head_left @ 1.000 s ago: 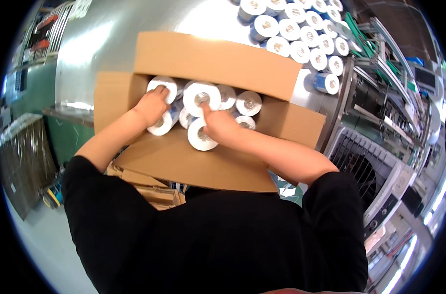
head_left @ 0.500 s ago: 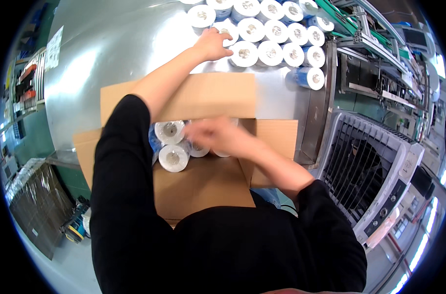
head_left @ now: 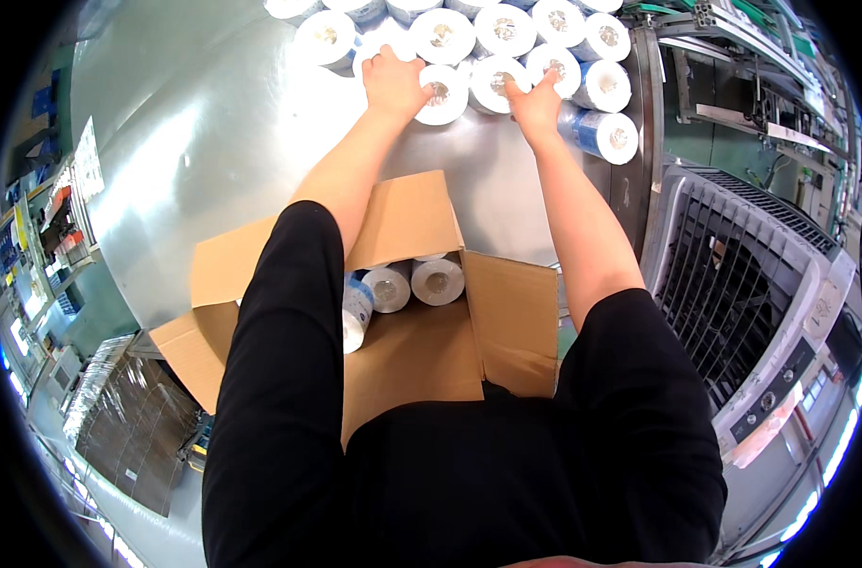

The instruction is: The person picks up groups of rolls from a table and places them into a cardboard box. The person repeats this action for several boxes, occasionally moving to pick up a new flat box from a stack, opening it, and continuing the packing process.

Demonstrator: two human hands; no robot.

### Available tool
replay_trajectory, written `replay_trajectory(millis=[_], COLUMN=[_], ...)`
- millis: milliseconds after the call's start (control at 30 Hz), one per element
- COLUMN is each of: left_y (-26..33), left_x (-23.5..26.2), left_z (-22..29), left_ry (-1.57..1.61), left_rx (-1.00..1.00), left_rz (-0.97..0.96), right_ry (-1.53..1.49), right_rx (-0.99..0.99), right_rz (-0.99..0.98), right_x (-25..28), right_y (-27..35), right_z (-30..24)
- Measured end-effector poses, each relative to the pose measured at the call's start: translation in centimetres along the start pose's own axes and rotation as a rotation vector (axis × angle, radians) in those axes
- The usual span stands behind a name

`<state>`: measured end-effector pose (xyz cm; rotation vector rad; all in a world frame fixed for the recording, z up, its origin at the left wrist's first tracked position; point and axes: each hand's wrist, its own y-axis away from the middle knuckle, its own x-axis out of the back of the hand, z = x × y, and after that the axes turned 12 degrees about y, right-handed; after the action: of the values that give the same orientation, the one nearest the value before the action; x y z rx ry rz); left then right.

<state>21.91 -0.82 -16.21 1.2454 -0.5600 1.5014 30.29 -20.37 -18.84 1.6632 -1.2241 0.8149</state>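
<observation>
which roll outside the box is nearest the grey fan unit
The lowest roll there, right of the right hand; the others sit higher in view.

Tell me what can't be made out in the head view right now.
Cardboard box, left part of its inside: head view, behind the black left sleeve.
White rolls in the box, farther parts: head view, behind the far flap.
Rearmost table rolls: head view, cut off by the upper edge.
Left hand and right hand: head view, finger undersides hidden, so grip unclear.
</observation>
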Motion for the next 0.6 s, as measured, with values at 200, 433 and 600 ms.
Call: replay_trajectory(millis=[200, 433, 600], left_y=[1.7, 19.9, 28.2], left_x=[8.8, 25.6, 19.3], left_z=[-5.3, -6.7, -2.0], left_ry=[0.522, 1.404, 1.196], left_rx=[0.342, 0.063, 0.112], left_rz=[-0.049, -0.032, -0.484], right_ry=[-0.187, -0.206, -0.512], right_rx=[0.14, 0.211, 0.598], right_rz=[-0.086, -0.064, 0.1], right_x=[1.5, 16.9, 27.6], right_y=[-1.6, 4.6, 13.1], right_z=[4.0, 3.4, -3.4])
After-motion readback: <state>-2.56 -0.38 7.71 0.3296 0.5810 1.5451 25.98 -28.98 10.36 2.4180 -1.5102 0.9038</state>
